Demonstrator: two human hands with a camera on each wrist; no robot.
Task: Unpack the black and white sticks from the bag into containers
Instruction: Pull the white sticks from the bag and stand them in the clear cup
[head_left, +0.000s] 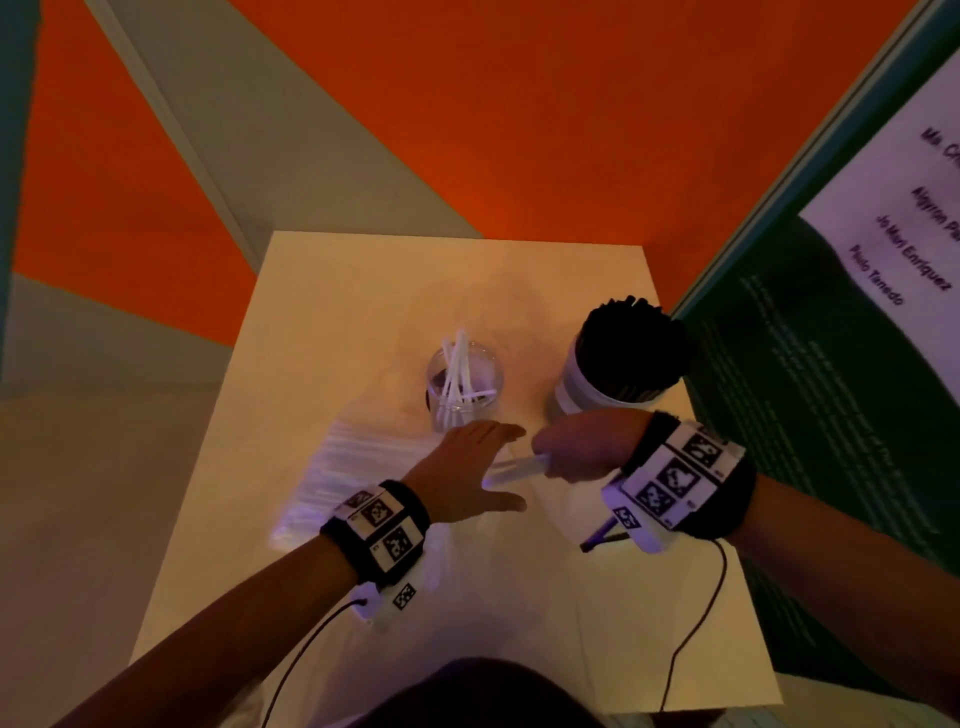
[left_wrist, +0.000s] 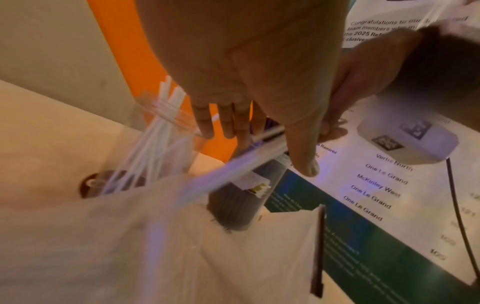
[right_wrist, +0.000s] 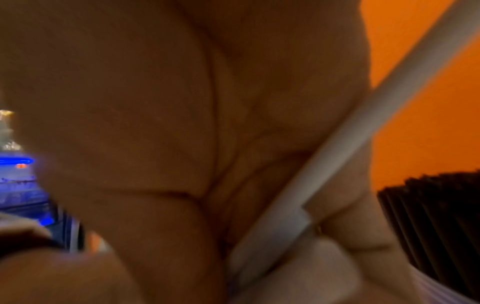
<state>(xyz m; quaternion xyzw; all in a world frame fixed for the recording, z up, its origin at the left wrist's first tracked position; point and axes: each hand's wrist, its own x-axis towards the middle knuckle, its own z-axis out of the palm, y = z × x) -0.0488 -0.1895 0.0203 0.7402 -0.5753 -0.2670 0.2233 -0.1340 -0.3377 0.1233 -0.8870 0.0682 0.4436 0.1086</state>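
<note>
A clear jar (head_left: 464, 387) holds several white sticks, and a white container (head_left: 597, 387) to its right is packed with black sticks (head_left: 631, 351). My right hand (head_left: 558, 457) grips a bundle of white sticks (head_left: 519, 468) just in front of both; in the right wrist view the white sticks (right_wrist: 337, 148) cross the curled palm. My left hand (head_left: 511, 467) hovers with fingers straight beside that bundle's free end, over the plastic bag (head_left: 353, 467) of white sticks. One black stick (head_left: 602, 535) lies on the table under my right wrist.
The small cream table (head_left: 322, 322) stands against an orange wall. A green and white printed board (head_left: 831, 364) rises along its right edge, close to the black-stick container. Cables hang from both wrist units near the table's front edge.
</note>
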